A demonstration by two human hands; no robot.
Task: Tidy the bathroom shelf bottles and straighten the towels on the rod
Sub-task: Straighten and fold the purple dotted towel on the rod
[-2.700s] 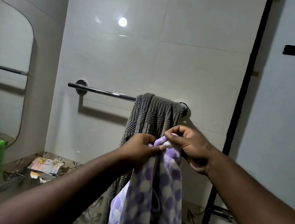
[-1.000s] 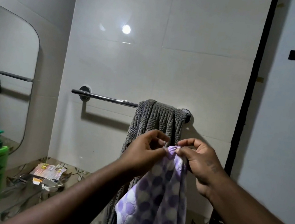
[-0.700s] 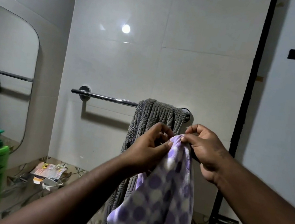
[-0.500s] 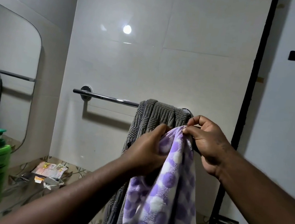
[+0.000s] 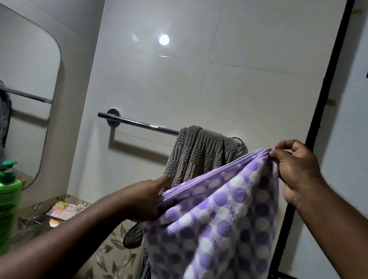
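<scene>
Stretching a purple dotted towel (image 5: 222, 215) by its top hem, the left hand (image 5: 146, 201) and right hand (image 5: 296, 171) each keep a closed grip on it in front of the grey towel (image 5: 202, 156) bunched at the right end of the chrome rod (image 5: 138, 123).

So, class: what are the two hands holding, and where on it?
Purple-and-white dotted towel: right hand pinches its top corner, left hand grips the same striped edge lower down.
</scene>
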